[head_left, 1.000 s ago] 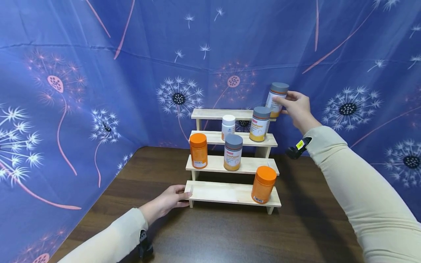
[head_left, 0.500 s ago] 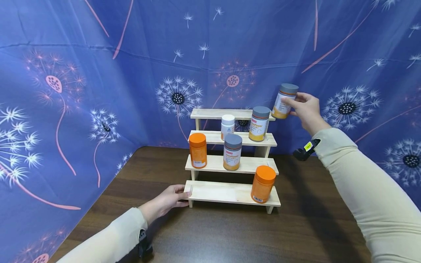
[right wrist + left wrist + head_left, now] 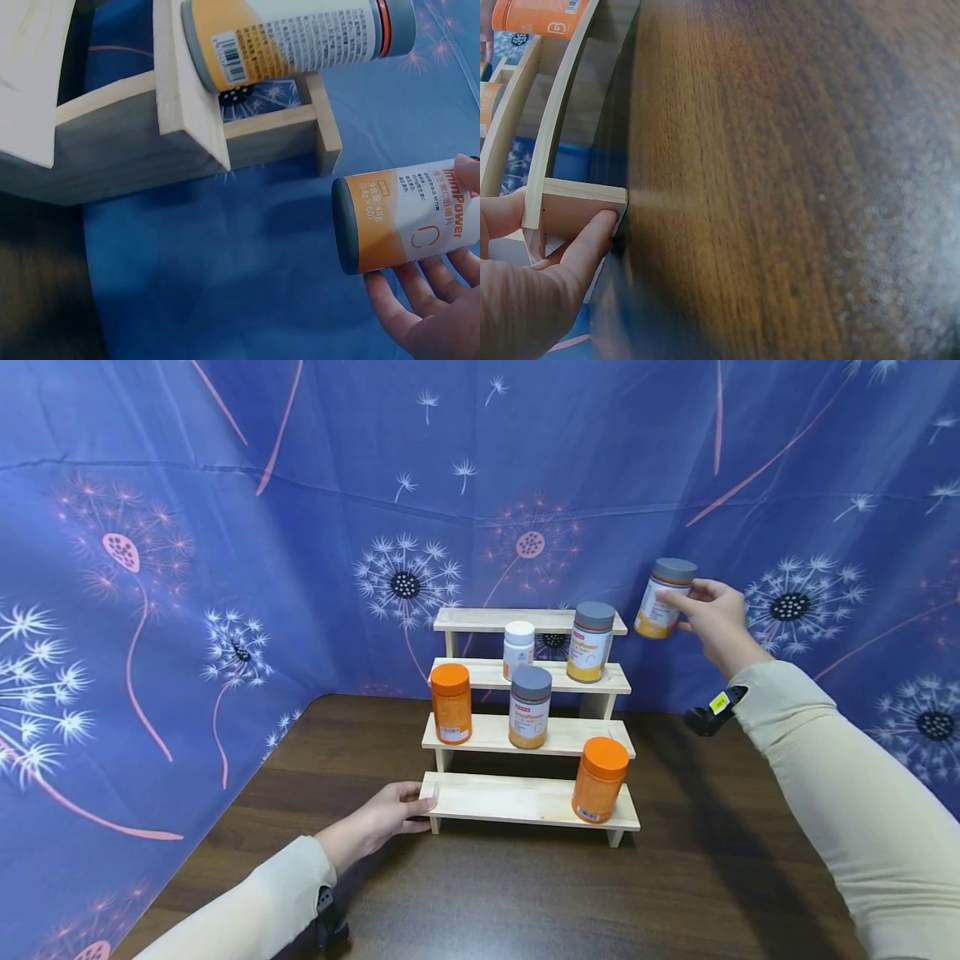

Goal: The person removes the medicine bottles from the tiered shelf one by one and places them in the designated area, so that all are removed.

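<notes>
A grey-lidded supplement bottle (image 3: 662, 602) with a white and yellow label is gripped by my right hand (image 3: 716, 618), in the air right of the top step. In the right wrist view the bottle (image 3: 405, 217) lies between thumb and fingers, apart from the wood. My left hand (image 3: 382, 822) holds the left end of the bottom step of a wooden four-step rack (image 3: 495, 797). In the left wrist view, a finger of that hand (image 3: 540, 292) presses the leg under the step, and the thumb is on top.
An orange bottle (image 3: 600, 781) stands on the bottom step. Above it are another orange bottle (image 3: 452, 703) and a grey-lidded bottle (image 3: 530, 708). The third step bears a small white bottle (image 3: 519, 649) and a grey-lidded bottle (image 3: 590, 643). A patterned blue cloth (image 3: 300, 568) hangs behind the wooden table (image 3: 525, 902).
My right hand has carried the grey-lidded bottle off the right end of the top step, rightward and slightly down. My left hand has stayed on the rack.
</notes>
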### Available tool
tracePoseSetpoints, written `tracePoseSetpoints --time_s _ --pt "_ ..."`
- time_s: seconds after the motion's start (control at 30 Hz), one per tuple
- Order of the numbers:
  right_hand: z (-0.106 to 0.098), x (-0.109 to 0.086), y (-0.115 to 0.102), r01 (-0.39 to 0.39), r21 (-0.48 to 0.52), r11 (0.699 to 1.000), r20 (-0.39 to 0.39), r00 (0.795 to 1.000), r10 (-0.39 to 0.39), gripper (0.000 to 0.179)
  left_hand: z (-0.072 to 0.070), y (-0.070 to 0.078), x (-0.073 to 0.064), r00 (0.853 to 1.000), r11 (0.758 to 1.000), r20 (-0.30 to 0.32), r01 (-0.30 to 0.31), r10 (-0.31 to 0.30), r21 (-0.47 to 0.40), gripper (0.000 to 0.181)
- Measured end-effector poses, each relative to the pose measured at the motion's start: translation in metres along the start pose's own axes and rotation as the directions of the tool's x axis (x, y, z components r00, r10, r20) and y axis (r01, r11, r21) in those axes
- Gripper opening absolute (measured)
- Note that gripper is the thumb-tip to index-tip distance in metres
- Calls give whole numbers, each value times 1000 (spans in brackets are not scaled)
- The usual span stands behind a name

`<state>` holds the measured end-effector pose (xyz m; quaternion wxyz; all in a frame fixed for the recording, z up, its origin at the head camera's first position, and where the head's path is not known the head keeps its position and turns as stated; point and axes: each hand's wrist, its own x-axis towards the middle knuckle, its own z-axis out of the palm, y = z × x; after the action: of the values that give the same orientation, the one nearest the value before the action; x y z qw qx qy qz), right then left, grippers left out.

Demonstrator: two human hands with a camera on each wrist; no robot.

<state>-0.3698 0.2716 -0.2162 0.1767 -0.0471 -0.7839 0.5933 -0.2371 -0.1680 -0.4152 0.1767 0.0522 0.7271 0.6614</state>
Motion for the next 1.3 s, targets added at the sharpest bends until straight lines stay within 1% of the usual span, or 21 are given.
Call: tracePoseSetpoints --time_s 0.47,0.67,0.97,1.3 --pt "-20 -7 13 -26 7 1000 25 999 26 91 0 1 0 1000 1000 -1 -10 10 -3 45" --pt "-29 -11 19 -21 38 999 33 999 20 87 0 0 0 1000 1000 -4 -12 12 -6 45" --pt "-40 -14 31 -24 27 999 28 999 23 89 0 -2 -1 1000 1000 -4 -14 14 -6 46" --pt "-56 -17 44 -58 75 996 1 998 58 89 1 0 -2 1000 1000 2 -14 14 -8 46"
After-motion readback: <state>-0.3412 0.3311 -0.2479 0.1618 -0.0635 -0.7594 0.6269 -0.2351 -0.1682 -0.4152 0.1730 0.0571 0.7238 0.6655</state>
